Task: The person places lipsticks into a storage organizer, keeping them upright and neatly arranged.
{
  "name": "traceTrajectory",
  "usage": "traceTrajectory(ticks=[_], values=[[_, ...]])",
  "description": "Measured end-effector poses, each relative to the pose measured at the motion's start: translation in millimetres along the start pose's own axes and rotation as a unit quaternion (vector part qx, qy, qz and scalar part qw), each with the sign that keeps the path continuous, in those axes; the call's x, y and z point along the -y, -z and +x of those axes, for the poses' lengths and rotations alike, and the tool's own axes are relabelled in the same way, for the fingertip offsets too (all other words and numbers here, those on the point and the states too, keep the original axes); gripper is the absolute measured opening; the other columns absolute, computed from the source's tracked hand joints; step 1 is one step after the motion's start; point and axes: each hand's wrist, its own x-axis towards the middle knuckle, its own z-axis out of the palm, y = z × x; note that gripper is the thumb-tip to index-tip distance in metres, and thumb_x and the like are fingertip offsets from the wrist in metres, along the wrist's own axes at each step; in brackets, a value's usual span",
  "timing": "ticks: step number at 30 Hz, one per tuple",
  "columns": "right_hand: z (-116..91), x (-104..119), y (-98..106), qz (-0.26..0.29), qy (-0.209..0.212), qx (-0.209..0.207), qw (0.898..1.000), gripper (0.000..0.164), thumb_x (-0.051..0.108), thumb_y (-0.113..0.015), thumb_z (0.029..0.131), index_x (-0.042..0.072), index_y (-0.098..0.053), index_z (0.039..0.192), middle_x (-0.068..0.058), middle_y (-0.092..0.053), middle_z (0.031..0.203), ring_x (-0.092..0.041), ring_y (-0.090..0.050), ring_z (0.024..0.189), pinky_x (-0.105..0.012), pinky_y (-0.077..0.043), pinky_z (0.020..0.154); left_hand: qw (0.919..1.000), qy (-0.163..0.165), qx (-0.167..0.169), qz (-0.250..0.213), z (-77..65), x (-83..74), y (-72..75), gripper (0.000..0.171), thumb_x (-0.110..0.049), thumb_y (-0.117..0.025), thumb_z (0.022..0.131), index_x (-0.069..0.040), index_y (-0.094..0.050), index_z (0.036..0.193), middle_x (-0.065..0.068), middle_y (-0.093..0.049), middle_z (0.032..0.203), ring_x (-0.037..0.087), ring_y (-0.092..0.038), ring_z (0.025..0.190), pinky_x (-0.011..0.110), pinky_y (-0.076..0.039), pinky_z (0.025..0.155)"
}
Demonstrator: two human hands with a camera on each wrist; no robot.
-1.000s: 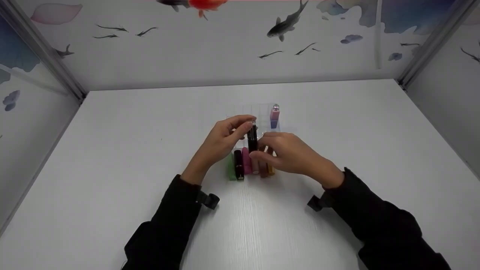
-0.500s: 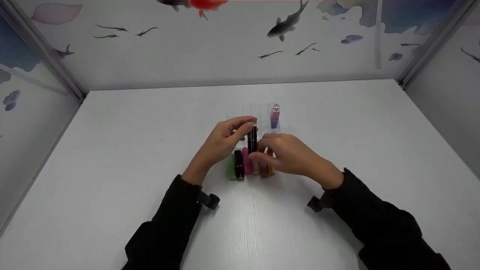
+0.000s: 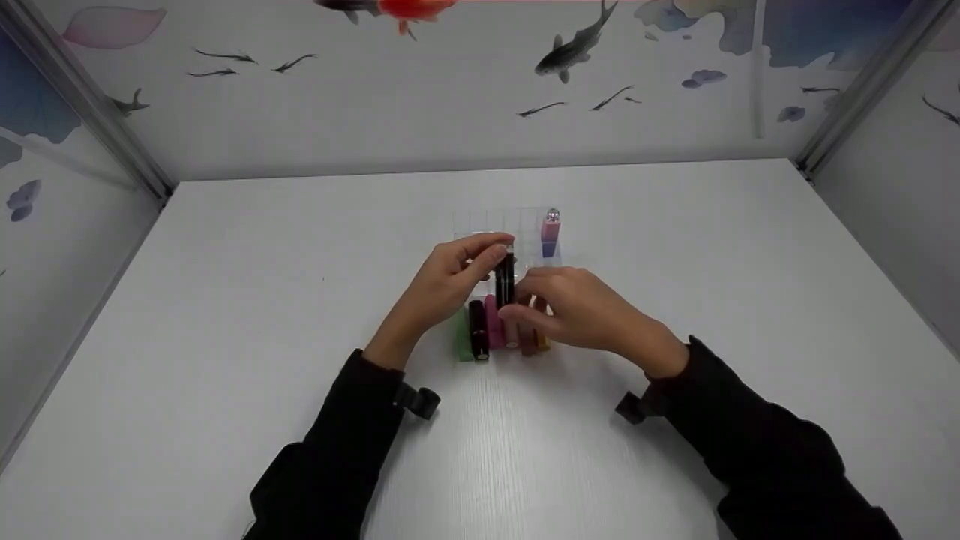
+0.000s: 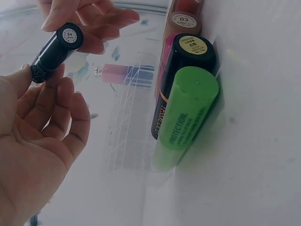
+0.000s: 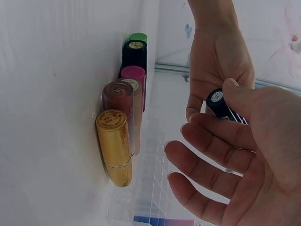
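Note:
Both hands pinch one black lipstick tube (image 3: 505, 279), held up over the row of lipsticks. My left hand (image 3: 448, 279) has its upper end between thumb and fingers. My right hand (image 3: 566, 306) grips the lower end, where a round white label marked 04 shows in the left wrist view. Below lie a green tube (image 4: 190, 110), a black tube with a yellow label (image 3: 478, 330), a pink tube (image 3: 493, 321), a beige tube labelled 03 (image 4: 183, 22), a brownish-red tube (image 5: 118, 98) and a gold tube (image 5: 114, 146).
Behind the hands stands a clear divided organizer (image 3: 487, 220), partly hidden by them. A pink and blue tube with a silvery top (image 3: 550, 231) stands in its right corner. Printed wall panels (image 3: 420, 97) bound the white table (image 3: 247, 315) at the back and sides.
Almost nothing differs. The black lipstick tube and both hands have shifted very slightly; both hands keep their hold on it.

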Motion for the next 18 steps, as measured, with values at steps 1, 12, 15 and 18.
traceTrajectory(ticks=[1,12,15,18], values=[[0,0,1,0.000,0.002,0.003,1.000,0.033,0.047,-0.053,0.093,0.018,-0.068,0.088,0.008,-0.062,0.078,-0.005,-0.054,0.065,-0.020,-0.044,0.058,1.0000,0.000,0.000,0.000,0.0,-0.4,0.3,0.038,-0.034,-0.047,0.099,-0.015,-0.057,0.130,0.000,-0.061,0.128,0.011,-0.059,0.109,0.034,-0.051,0.090],[-5,-15,30,-0.017,0.001,-0.016,1.000,0.023,0.029,-0.066,0.088,0.013,-0.070,0.105,0.001,-0.069,0.096,-0.013,-0.064,0.086,-0.029,-0.053,0.073,0.9997,-0.002,-0.011,-0.023,0.2,1.6,5.8,0.036,-0.036,-0.048,0.098,-0.018,-0.058,0.128,-0.002,-0.063,0.123,0.012,-0.060,0.105,0.041,-0.050,0.093],[-5,-20,36,-0.031,-0.019,-0.024,0.999,0.021,0.023,-0.069,0.086,0.012,-0.070,0.104,-0.001,-0.069,0.095,-0.015,-0.064,0.085,-0.030,-0.053,0.072,0.9995,-0.002,-0.014,-0.029,-0.1,1.5,6.6,0.037,-0.036,-0.047,0.098,-0.018,-0.058,0.128,-0.001,-0.062,0.124,0.013,-0.060,0.105,0.044,-0.049,0.093],[-5,-25,37,-0.040,-0.051,-0.020,0.998,0.020,0.018,-0.071,0.085,0.011,-0.071,0.103,-0.003,-0.069,0.095,-0.016,-0.064,0.085,-0.032,-0.054,0.073,0.9995,0.000,-0.016,-0.029,-0.2,1.1,6.7,0.037,-0.037,-0.047,0.098,-0.018,-0.058,0.128,-0.002,-0.062,0.124,0.013,-0.060,0.106,0.044,-0.049,0.093]])
